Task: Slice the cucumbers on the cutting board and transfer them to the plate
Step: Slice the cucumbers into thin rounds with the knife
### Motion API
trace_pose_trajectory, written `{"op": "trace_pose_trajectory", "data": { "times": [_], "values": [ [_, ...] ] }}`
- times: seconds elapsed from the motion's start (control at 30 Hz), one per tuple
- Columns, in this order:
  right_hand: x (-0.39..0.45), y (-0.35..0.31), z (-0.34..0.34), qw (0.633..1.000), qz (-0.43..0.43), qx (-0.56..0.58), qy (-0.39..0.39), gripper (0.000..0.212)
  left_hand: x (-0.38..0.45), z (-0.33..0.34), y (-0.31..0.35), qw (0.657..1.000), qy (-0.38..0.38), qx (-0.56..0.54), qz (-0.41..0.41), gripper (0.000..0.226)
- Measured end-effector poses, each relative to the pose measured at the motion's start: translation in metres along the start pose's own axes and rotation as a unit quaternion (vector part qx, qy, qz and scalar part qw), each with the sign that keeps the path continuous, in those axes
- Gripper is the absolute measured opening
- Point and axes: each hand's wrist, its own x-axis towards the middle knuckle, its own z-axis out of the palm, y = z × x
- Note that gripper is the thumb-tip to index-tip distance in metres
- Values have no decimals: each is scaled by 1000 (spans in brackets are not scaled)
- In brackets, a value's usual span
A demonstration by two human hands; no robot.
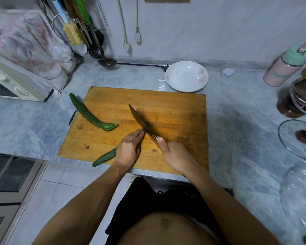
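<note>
Dark green bumpy cucumber [105, 157] under knife [140, 120]

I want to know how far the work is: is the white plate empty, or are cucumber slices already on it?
Empty. The plate behind the cutting board shows only its white inside with faint marks, no slices.

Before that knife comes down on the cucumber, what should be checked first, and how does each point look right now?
1. Left hand holds the near cucumber on the cutting board: ok.
2. Left fingertips sit right beside the knife blade: not ok, very close.
3. Right hand grips the knife handle: ok.
4. Near cucumber's tail overhangs the board's front edge: not ok.
5. Plate stands just behind the board, holding no slices: ok.
6. Second cucumber lies left, apart from the blade: ok.
</note>
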Motion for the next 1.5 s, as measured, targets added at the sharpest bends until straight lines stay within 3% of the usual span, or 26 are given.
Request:
{"op": "trace_pose_trajectory", "data": {
  "times": [0.43, 0.67, 1.0, 1.5],
  "values": [
    [-12, -5, 7, 999, -24, -11, 25, 68, -1, -1, 0, 1000, 2, -7, -7, 38],
    [-16, -1, -4, 1000, -13, 23, 0, 56, -2, -2, 0, 1000, 8, -9, -6, 42],
    [-15, -1, 6, 1000, -21, 0, 0, 69, -2, 4, -3, 1000, 18, -4, -12, 32],
    [9, -9, 20, 999, 33, -1, 9, 68, -2, 4, 1, 999, 32, -10, -12, 30]
  ]
}}
